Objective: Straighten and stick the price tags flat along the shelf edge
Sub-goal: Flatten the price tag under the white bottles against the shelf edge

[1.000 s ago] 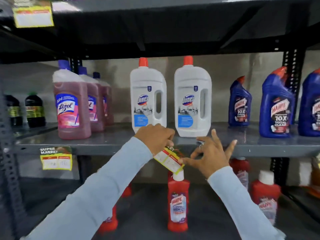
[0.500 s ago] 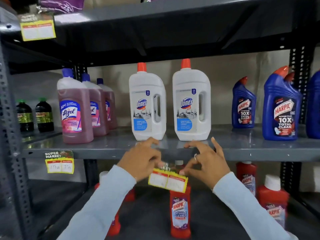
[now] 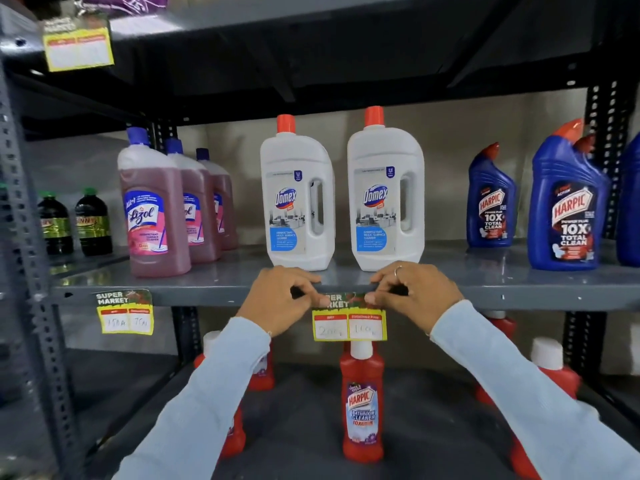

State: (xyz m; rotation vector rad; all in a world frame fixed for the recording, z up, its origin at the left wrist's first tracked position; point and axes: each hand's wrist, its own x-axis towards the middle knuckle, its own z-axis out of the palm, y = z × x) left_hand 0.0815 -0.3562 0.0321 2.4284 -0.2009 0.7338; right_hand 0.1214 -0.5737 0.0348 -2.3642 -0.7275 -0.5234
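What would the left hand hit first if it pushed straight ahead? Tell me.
The left hand points into the shelf edge, where its fingertips already press the price tag. Above the edge, the left Domex bottle seems next, though depth is unclear.

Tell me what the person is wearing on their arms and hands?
Both arms have long, plain light blue sleeves reaching the wrists. The hands are bare, with no gloves. The right hand wears a thin silver ring. The left hand shows no ring.

My left hand (image 3: 282,299) and right hand (image 3: 412,296) cover the price tag (image 3: 349,322) header's ends; its handwritten prices too blurred to read.
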